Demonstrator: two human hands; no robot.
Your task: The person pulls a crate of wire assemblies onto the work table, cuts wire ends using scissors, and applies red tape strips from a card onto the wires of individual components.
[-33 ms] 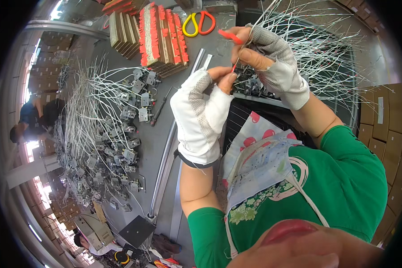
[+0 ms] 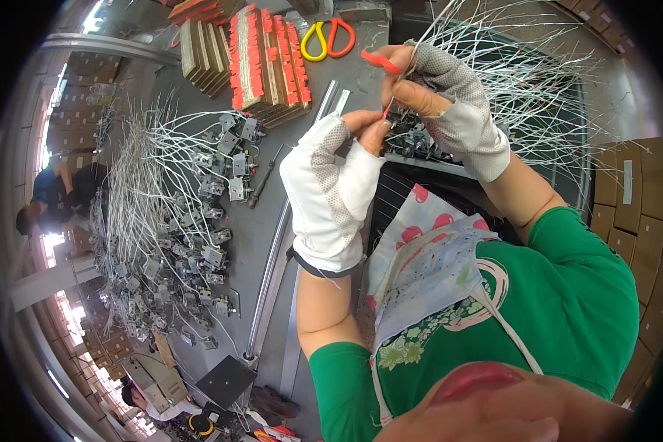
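Observation:
My left hand [image 2: 330,188], in a white fingerless glove, is closed, its thumb and forefinger pinching the red end of a thin wire [image 2: 387,112]. Just right of it, my right hand [image 2: 460,110], in a matching glove, is closed round the same wire with thumb and fingers. A curved red piece [image 2: 380,60] sticks out at its fingertips; its kind is unclear. A pale wire [image 2: 436,23] runs upward from this hand. Below and behind the fingers lie small metal parts [image 2: 418,140], partly hidden by the hands.
A large tray [image 2: 582,177] of white wires stands at the far right. On the grey table to the left lie a heap of small metal units [image 2: 210,184] with wires, a screwdriver [image 2: 264,177], red-edged wooden boards [image 2: 269,62] and scissors with yellow and red handles [image 2: 315,40].

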